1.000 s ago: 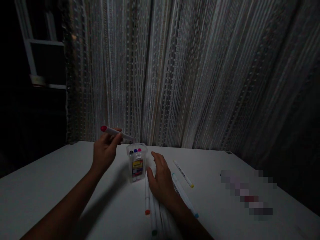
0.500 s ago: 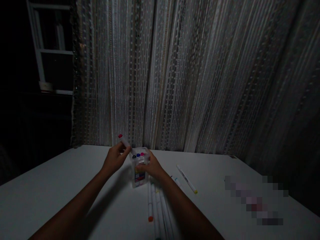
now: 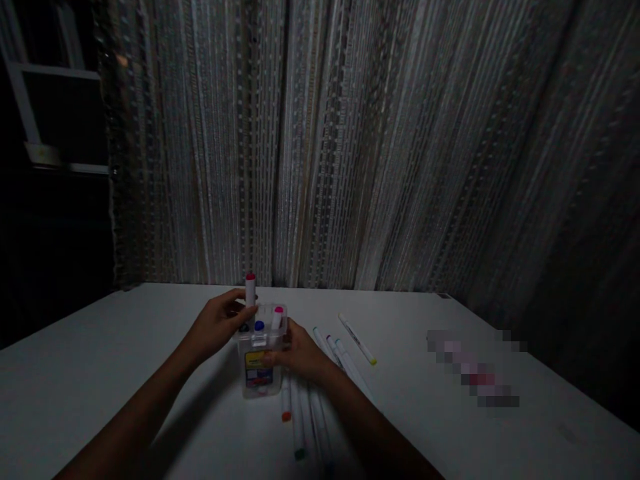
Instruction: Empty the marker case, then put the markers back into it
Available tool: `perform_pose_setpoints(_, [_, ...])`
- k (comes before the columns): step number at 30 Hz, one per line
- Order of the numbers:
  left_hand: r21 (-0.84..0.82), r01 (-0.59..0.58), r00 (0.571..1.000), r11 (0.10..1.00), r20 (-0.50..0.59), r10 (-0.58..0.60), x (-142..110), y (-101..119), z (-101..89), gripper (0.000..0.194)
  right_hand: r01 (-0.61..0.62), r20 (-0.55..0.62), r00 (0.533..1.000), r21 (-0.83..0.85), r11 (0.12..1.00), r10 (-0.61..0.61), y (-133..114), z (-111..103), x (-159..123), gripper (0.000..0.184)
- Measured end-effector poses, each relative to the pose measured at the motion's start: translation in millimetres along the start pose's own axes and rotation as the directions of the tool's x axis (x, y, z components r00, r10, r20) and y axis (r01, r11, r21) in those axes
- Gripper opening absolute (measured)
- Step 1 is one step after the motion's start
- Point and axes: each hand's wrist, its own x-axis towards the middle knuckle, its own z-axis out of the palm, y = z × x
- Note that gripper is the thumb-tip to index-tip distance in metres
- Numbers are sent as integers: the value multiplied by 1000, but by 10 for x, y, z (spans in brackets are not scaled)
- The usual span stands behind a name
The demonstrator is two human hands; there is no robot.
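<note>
window frame at far left, dark behind it. striped curtain hangs across the back, behind the white table.

left hand is closed in a pinch on a marker. marker stands upright, long axis vertical, red cap at the top; its lower end goes down into the box at the left rear corner. how far it is seated cannot be told.

box is clear plastic, upright, mouth up, standing on the table near centre. inside it: a dark cap, a blue cap and a pink cap, all on markers standing vertical, caps up. a label on the front face shows a yellow band over red and dark patches; the writing is too small and dim to read. no brand legible.

right hand is wrapped on the right side of the box, fingers curled against its wall, thumb on the front.

loose markers lie on the table just in front of and under the right forearm, long axes running toward the camera; one ends in an orange cap, one in a green cap. further right, three more lie slanted, the rightmost with a yellow tip.

a blurred patch sits at right; its content cannot be told.
</note>
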Motion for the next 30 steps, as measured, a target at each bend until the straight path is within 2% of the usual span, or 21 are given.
perform_pose_setpoints(3, [-54,27,996,998,89,-22,-94,37,57,42,7,7,1000,40,999,-7,-19,34,-170,59])
perform_pose_setpoints(9, [-177,-2,995,984,-101,-16,-192,-62,180,43,68,-55,996,-11,998,-69,-21,56,-400,52])
perform_pose_setpoints(15, [-127,-1,990,992,-139,-17,-206,-159,168,44,109,-33,993,-75,991,-111,-54,28,-445,50])
perform_pose_setpoints(20, [-51,-129,982,990,-145,120,-200,-236,115,30,95,-50,994,-112,989,-101,-51,32,-441,49])
perform_pose_setpoints(24, [41,-205,971,978,-118,208,-208,-249,122,27,116,-59,990,-173,978,-128,-28,24,-441,46])
perform_pose_setpoints(26, [152,-277,937,949,-176,302,-241,-189,147,25,113,-63,989,-233,966,-131,-2,14,-447,49])
perform_pose_setpoints(27, [221,-323,902,920,-223,370,-276,-141,163,22,103,-59,991,-270,957,-123,16,8,-452,50])
perform_pose_setpoints(30, [372,-464,748,804,-321,580,-480,41,212,12,59,-42,996,-379,924,-80,80,-15,-466,51])
